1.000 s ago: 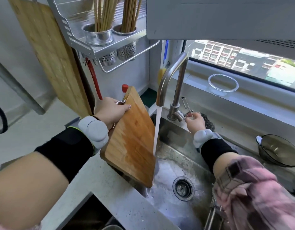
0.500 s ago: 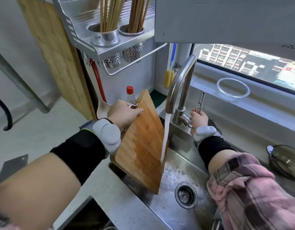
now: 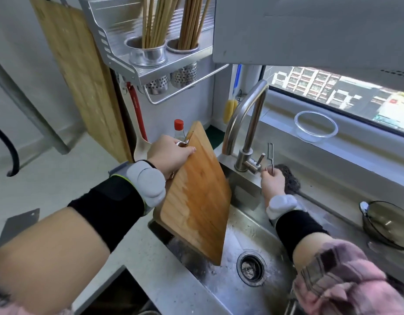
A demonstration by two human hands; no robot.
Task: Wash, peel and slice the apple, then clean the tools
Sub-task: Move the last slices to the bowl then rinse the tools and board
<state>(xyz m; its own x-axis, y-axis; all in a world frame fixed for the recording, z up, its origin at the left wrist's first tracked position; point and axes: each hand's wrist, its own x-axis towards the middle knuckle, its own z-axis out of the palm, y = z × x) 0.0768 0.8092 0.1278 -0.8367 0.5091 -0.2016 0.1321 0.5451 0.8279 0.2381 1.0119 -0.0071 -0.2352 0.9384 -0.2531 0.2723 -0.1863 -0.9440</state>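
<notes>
My left hand (image 3: pixel 168 155) grips the top edge of a wet wooden cutting board (image 3: pixel 196 196), holding it tilted upright, its lower corner over the steel sink (image 3: pixel 248 233). My right hand (image 3: pixel 272 183) holds a metal peeler (image 3: pixel 270 154) upright, just right of the lever (image 3: pixel 261 159) of the faucet (image 3: pixel 244 117). No water comes from the spout. A cleaver (image 3: pixel 17 223) lies on the counter at the far left. No apple is in view.
A dark scrubber (image 3: pixel 290 179) lies behind my right hand. A clear glass bowl (image 3: pixel 315 126) sits on the windowsill and a dark glass bowl (image 3: pixel 387 223) at the right. A second board (image 3: pixel 83 71), a chopstick rack (image 3: pixel 148 53) and a red-capped bottle (image 3: pixel 178 128) are at the back left.
The water stream that ran onto the board has stopped. My right hand has drawn back from the faucet lever with the peeler. My left hand keeps its hold on the board.
</notes>
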